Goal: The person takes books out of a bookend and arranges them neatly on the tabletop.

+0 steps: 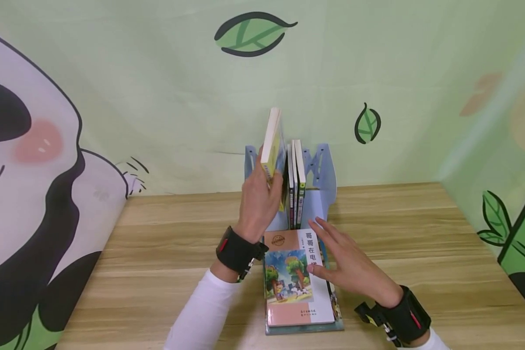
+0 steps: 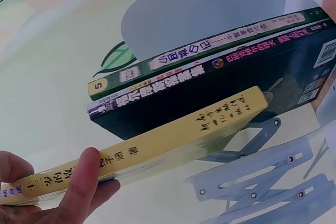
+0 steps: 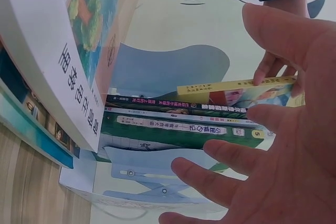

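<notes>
The left hand (image 1: 259, 199) pinches a yellow-spined book (image 1: 272, 141) between its thumb and fingers, near one end. The book is tilted, held over the left part of a blue book rack (image 1: 328, 177), beside the books standing there; whether its lower edge touches the rack cannot be told. The right hand (image 1: 347, 260) is spread, palm down, its thumb over the right part of an illustrated paperback (image 1: 288, 282); whether they touch is unclear. Each wrist wears a black strap (image 1: 238, 250).

The paperback lies face up on a larger, teal-edged book (image 1: 306, 329), just in front of the rack. The rack stands at the tabletop's (image 1: 179, 233) back edge, roughly midway between the back corners, and has crisscross slats. In it, thin books stand upright side by side: a black-covered book (image 2: 252, 85) on the side nearer the yellow-spined one, and a green-spined book (image 2: 210, 48) marked "5" farther right.

Behind the tabletop hangs a pale green backdrop (image 1: 166, 78) with leaves, and a large panda (image 1: 22, 180) at left.
</notes>
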Demonstrator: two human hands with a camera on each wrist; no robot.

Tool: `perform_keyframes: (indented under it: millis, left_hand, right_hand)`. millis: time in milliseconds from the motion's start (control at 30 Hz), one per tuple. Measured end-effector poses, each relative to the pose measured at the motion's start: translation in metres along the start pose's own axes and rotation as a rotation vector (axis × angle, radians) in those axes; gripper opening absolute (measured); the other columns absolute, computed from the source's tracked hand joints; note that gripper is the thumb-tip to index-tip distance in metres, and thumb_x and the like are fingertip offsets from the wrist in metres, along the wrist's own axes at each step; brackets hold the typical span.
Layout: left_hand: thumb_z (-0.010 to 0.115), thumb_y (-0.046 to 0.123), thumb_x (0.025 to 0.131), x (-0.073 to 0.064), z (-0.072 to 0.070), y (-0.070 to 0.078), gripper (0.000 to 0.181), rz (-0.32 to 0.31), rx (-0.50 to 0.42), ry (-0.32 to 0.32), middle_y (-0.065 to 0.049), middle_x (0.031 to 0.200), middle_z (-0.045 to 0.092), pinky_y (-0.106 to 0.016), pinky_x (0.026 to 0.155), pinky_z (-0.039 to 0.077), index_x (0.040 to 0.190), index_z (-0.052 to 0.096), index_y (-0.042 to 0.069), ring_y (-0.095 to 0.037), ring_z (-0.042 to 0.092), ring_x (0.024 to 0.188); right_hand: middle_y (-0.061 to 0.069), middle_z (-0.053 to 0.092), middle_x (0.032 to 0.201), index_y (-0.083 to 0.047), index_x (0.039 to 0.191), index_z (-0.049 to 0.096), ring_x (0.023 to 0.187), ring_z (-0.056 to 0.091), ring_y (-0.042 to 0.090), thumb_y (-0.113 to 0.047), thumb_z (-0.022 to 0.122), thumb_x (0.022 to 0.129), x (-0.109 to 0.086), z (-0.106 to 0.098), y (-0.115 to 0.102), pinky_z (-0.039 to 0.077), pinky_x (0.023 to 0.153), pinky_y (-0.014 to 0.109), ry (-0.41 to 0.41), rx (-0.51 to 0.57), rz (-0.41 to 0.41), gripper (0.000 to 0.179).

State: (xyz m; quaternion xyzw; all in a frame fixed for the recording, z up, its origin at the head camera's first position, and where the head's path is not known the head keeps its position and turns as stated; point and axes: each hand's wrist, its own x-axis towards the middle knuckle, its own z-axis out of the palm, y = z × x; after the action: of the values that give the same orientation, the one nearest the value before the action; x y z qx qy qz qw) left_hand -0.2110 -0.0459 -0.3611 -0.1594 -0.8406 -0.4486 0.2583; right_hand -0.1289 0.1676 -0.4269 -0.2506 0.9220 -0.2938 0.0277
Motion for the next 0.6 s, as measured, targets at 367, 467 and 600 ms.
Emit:
perform_keyframes:
  millis: [367, 467, 600]
  left_hand:
    - [0.043, 0.018, 0.103, 0.0026, -0.0053, 0.0018, 0.06, 0.007, -0.064, 0.041, -0.024, 0.14, 0.054, -0.021, 0.042, 0.048, 0.158, 0.017, 0.017, -0.023, 0.069, 0.072]
    - [0.042, 0.019, 0.103, 0.0037, -0.0069, 0.0016, 0.059, 0.012, -0.068, 0.058, -0.023, 0.139, 0.055, -0.021, 0.044, 0.049, 0.157, 0.018, 0.017, -0.025, 0.071, 0.081]
    - [0.042, 0.02, 0.104, 0.0043, -0.0091, 0.0028, 0.057, 0.026, -0.074, 0.078, -0.021, 0.14, 0.055, -0.021, 0.045, 0.05, 0.156, 0.02, 0.02, -0.025, 0.072, 0.088]
  right_hand:
    - [0.014, 0.02, 0.163, -0.027, 0.159, 0.017, 0.143, 0.029, 0.048, -0.036, 0.073, 0.088, 0.0017, 0.0027, 0.0006, 0.032, 0.107, 0.07, 0.007, -0.006, -0.009, 0.091]
    - [0.013, 0.02, 0.164, -0.026, 0.159, 0.016, 0.144, 0.028, 0.047, -0.036, 0.073, 0.088, 0.0019, 0.0025, 0.0004, 0.032, 0.108, 0.069, 0.008, -0.001, -0.009, 0.091]
    - [0.013, 0.019, 0.164, -0.022, 0.159, 0.015, 0.145, 0.027, 0.044, -0.037, 0.072, 0.089, 0.0, -0.0001, 0.0002, 0.032, 0.109, 0.067, 0.015, 0.006, -0.005, 0.091]
